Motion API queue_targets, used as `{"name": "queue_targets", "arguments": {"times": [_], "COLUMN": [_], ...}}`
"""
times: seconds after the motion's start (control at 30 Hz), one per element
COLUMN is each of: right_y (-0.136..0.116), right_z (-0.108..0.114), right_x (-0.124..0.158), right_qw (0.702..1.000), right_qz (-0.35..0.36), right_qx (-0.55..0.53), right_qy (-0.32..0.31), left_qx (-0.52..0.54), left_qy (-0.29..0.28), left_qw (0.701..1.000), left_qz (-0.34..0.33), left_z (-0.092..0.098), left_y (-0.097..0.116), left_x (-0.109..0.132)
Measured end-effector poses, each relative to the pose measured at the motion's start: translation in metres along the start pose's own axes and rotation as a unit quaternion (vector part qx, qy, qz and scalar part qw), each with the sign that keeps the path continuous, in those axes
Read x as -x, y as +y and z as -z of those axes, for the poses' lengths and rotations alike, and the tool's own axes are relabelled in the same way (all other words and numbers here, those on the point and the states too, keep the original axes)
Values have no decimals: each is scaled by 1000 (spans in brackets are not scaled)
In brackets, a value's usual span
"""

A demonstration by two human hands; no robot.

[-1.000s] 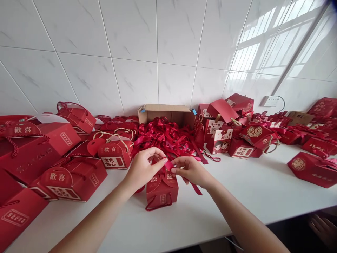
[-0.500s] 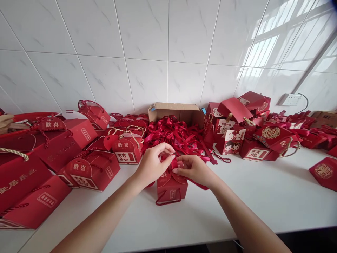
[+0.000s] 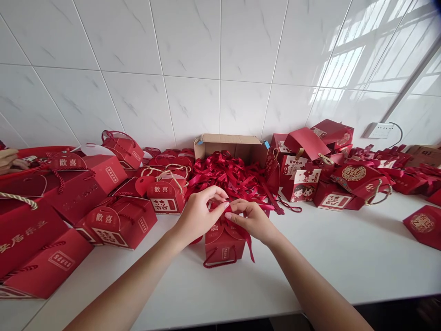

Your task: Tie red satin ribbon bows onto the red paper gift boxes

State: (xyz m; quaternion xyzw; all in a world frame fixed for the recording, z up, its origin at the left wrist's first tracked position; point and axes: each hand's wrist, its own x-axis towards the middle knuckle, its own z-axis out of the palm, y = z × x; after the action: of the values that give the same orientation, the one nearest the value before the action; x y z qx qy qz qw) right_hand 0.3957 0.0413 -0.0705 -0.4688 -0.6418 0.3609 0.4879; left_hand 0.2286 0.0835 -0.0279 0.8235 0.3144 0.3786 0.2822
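Note:
In front of me a small red gift box [image 3: 225, 246] stands on the white table, its rope handle hanging down on the near side. Above its top, my left hand [image 3: 203, 212] pinches a red ribbon between thumb and fingers. My right hand [image 3: 251, 219] is closed on the same ribbon just beside it, fingertips nearly touching the left thumb. One loose end of the red ribbon [image 3: 250, 243] drops past the box's right side. The knot or loop between the fingertips is mostly hidden.
Behind the box, a cardboard carton [image 3: 229, 139] lies open with a heap of red ribbons [image 3: 227, 174] spilling out. Red boxes [image 3: 120, 220] crowd the left; more boxes [image 3: 299, 184] are stacked at right. A power strip [image 3: 379, 130] is by the wall. Another person's hand [image 3: 7, 161] shows far left.
My right hand has shifted slightly left, closer to my left fingertips. A ribbon end now hangs down at the box's right side.

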Motion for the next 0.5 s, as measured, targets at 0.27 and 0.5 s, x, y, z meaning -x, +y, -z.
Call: {"name": "queue_targets", "arguments": {"times": [0.27, 0.5], "right_y": [11, 14], "right_z": [-7, -3], "right_x": [2, 5], "right_qw": [998, 995], "right_qz": [16, 0], "right_qx": [-65, -93], "right_qy": [8, -47], "left_qx": [3, 165], "left_qy": [6, -118], "left_qw": [994, 937], "left_qz": [112, 285], "left_z": [8, 6], "left_y": [-38, -52], "left_x": [19, 28]}}
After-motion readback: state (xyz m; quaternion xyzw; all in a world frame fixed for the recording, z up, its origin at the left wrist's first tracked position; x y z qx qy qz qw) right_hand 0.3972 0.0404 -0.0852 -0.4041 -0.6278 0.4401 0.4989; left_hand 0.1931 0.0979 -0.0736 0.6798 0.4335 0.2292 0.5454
